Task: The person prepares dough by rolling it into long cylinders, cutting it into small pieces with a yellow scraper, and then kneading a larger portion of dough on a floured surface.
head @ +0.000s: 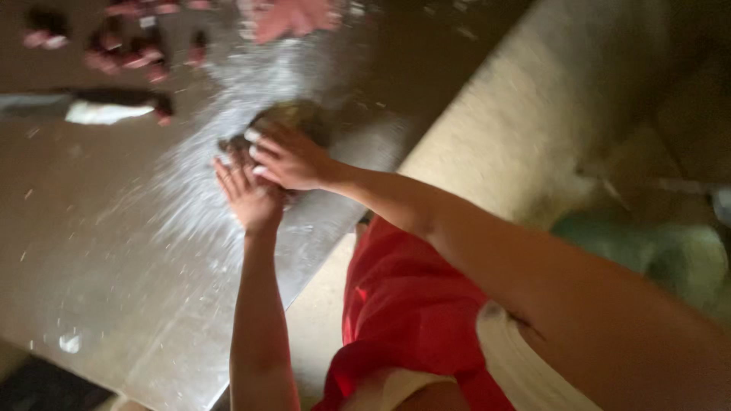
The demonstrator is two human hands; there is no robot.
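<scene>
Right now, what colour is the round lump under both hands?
Olive-brown, dusted with white flour: the round lump of dough, seen in the head view.

This looks like a kitchen or food-preparation space, seen blurred and tilted. A broad metal counter (114,251) fills most of the view, its surface streaked with a pale dusting of flour (221,99) running from the far edge toward the near corner. On that dusting sits a rounded lump of dough (293,118). Toward the far left edge lie dark red chunks of food (126,49) and a knife (91,106). Past the counter's right edge runs a pale concrete floor (533,114), which suggests a plain working room rather than a dining area.
</scene>
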